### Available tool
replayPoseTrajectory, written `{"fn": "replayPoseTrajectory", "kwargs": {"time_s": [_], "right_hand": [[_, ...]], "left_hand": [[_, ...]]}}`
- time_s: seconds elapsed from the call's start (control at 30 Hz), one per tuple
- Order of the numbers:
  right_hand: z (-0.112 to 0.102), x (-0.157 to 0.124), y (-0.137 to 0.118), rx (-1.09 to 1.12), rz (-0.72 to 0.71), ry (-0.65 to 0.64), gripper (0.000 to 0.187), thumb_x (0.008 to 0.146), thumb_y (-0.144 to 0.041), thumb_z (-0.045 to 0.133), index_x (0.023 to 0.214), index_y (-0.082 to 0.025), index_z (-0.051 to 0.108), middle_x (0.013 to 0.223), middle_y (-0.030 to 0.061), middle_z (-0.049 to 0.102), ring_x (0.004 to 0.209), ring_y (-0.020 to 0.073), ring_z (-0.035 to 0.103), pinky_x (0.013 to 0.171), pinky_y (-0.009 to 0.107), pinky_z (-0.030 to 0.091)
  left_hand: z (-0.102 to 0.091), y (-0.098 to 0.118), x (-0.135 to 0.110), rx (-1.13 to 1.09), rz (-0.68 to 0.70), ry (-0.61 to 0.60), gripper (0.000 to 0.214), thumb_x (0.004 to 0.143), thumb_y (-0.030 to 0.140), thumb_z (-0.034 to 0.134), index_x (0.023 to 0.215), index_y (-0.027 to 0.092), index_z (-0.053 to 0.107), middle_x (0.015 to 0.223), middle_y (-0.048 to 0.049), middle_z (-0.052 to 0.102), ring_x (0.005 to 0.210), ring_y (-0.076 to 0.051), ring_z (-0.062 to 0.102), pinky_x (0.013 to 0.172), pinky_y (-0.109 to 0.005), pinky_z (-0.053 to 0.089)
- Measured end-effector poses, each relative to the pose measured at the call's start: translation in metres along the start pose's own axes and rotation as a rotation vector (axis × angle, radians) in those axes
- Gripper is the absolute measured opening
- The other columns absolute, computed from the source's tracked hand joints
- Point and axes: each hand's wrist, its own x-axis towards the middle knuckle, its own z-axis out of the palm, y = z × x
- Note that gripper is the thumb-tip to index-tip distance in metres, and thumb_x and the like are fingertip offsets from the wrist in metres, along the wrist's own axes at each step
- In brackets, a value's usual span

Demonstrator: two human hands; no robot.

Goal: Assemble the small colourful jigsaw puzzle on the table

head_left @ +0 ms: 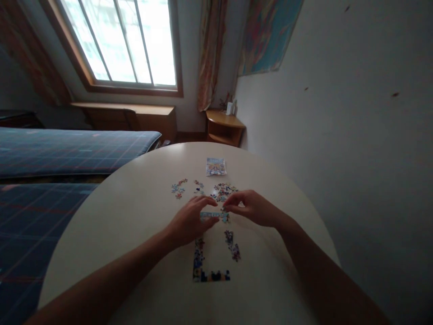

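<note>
On a round white table, my left hand [192,220] rests over the top left of a partly joined jigsaw puzzle frame [198,259]. Its thumb and fingers are spread apart around a light blue joined strip [211,215]. My right hand [252,207] pinches a small jigsaw puzzle piece [223,209] at the strip's right end; the fingertips partly cover it. Just beyond that hand lies a pile of loose puzzle pieces [223,190]. A separate joined section [232,246] lies at the right side of the frame. My left hand hides the frame's upper left corner.
Smaller groups of loose pieces [178,188] lie farther left on the table [142,198]. A picture card [215,166] sits near the far edge. Beyond the table are a bed with a plaid cover [67,151], a corner shelf [225,119] and a white wall [338,135].
</note>
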Motion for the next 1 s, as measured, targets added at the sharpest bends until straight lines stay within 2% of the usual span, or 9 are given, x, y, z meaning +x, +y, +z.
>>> {"fn": "replayPoseTrajectory", "kwargs": {"time_s": [0.13,0.23,0.33,0.53,1.0], "right_hand": [[-0.006,-0.004,0.008,-0.062,0.067,-0.187,0.017,0.084,-0.030,0.066,0.091,-0.018,0.076,0.082,0.0028,0.075,0.073,0.0144,0.065,0.067,0.025,0.047],[-0.003,-0.004,0.011,-0.074,0.097,-0.242,0.017,0.084,-0.028,0.066,0.092,-0.017,0.077,0.084,0.0031,0.075,0.073,0.0144,0.065,0.067,0.025,0.046],[0.000,-0.003,0.013,-0.087,0.131,-0.234,0.017,0.082,-0.029,0.068,0.091,-0.017,0.076,0.082,0.0034,0.075,0.072,0.0144,0.064,0.064,0.024,0.045],[0.002,-0.003,0.014,-0.126,0.145,-0.219,0.015,0.081,-0.027,0.068,0.088,-0.016,0.075,0.080,0.0037,0.073,0.070,0.0139,0.063,0.062,0.023,0.044],[0.005,-0.002,0.008,-0.174,0.152,-0.184,0.010,0.078,-0.021,0.067,0.083,-0.015,0.075,0.073,0.0023,0.071,0.064,0.0117,0.059,0.058,0.022,0.041]], "left_hand": [[0.000,0.000,-0.006,0.210,0.253,-0.213,0.028,0.088,0.027,0.065,0.116,0.026,0.063,0.126,-0.0034,0.063,0.119,-0.023,0.055,0.102,-0.044,0.045],[-0.001,-0.003,-0.007,0.286,0.331,-0.258,0.032,0.091,0.029,0.061,0.123,0.028,0.060,0.129,-0.0041,0.061,0.120,-0.024,0.055,0.101,-0.045,0.045],[-0.002,-0.005,-0.007,0.305,0.385,-0.297,0.040,0.091,0.028,0.060,0.131,0.028,0.055,0.131,-0.0042,0.060,0.121,-0.023,0.054,0.102,-0.044,0.045],[-0.004,-0.002,-0.007,0.327,0.405,-0.353,0.037,0.092,0.028,0.059,0.128,0.026,0.057,0.130,-0.0035,0.061,0.118,-0.022,0.056,0.102,-0.043,0.045],[-0.005,-0.002,-0.006,0.312,0.431,-0.339,0.040,0.092,0.033,0.059,0.132,0.026,0.055,0.130,-0.0044,0.062,0.117,-0.023,0.058,0.102,-0.042,0.045]]}}
